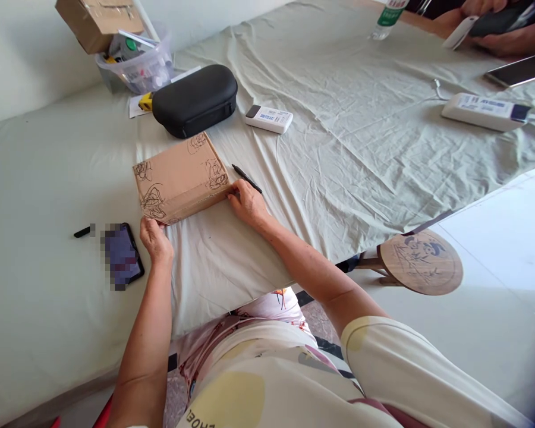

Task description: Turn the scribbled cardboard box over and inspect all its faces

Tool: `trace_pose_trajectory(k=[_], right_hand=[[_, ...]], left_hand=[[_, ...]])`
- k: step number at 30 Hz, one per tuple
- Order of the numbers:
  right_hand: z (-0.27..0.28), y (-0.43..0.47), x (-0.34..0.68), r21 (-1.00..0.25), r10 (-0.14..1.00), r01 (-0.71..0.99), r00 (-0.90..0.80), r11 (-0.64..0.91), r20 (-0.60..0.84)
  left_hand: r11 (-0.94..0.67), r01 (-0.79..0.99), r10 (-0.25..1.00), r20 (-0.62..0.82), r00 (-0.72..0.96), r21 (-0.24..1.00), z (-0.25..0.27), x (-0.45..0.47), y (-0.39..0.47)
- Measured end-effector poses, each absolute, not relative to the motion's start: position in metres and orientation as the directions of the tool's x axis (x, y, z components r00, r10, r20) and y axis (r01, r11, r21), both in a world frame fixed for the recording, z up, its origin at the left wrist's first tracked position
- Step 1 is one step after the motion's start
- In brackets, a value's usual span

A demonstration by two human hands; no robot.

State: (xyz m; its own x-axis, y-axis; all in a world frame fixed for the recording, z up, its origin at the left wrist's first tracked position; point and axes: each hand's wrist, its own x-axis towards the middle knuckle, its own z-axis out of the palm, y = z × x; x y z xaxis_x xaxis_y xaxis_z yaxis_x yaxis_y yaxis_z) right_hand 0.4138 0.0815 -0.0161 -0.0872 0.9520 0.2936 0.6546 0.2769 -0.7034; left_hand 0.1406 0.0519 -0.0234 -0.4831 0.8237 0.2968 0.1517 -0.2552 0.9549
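A shallow brown cardboard box (178,175) lies on the cloth-covered table, with dark scribbled swirls at its corners. My left hand (156,239) grips its near left corner, fingers closed on the edge. At the near right corner, my right hand (248,203) pinches the box between thumb and fingers. Just beyond the right hand is a black pen (246,178). A phone (127,255), partly pixelated, rests left of my left hand, and a black pen cap (82,232) sits farther left.
Behind the box stand a black hard case (195,101), a yellow tape measure (145,101) and a white power bank (268,119). A plastic basket (138,68) is at the back left. Another white device (484,112) with a cable, a bottle (387,21) and another person's hands (512,40) are rightward. A wooden stool (421,261) stands below.
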Motion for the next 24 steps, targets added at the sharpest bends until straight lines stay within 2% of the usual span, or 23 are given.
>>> trace_pose_trajectory(k=[3,11,16,24], right_hand=[[-0.017,0.081,0.416,-0.708,0.948,0.646,-0.084,0.285,0.306],[-0.017,0.080,0.420,-0.765,0.935,0.557,-0.066,0.324,0.348],[-0.016,0.074,0.422,-0.789,0.943,0.536,-0.044,0.300,0.329],[-0.014,0.063,0.426,-0.797,0.960,0.560,0.007,0.228,0.279]], left_hand=[[-0.288,0.133,0.785,0.313,-0.534,0.948,-0.022,0.143,0.050],[-0.292,0.151,0.785,0.327,-0.526,0.944,-0.021,0.150,0.048],[-0.227,0.242,0.762,0.327,-0.559,0.943,-0.021,0.155,0.047],[-0.121,0.289,0.754,0.278,-0.595,0.950,-0.021,0.161,0.040]])
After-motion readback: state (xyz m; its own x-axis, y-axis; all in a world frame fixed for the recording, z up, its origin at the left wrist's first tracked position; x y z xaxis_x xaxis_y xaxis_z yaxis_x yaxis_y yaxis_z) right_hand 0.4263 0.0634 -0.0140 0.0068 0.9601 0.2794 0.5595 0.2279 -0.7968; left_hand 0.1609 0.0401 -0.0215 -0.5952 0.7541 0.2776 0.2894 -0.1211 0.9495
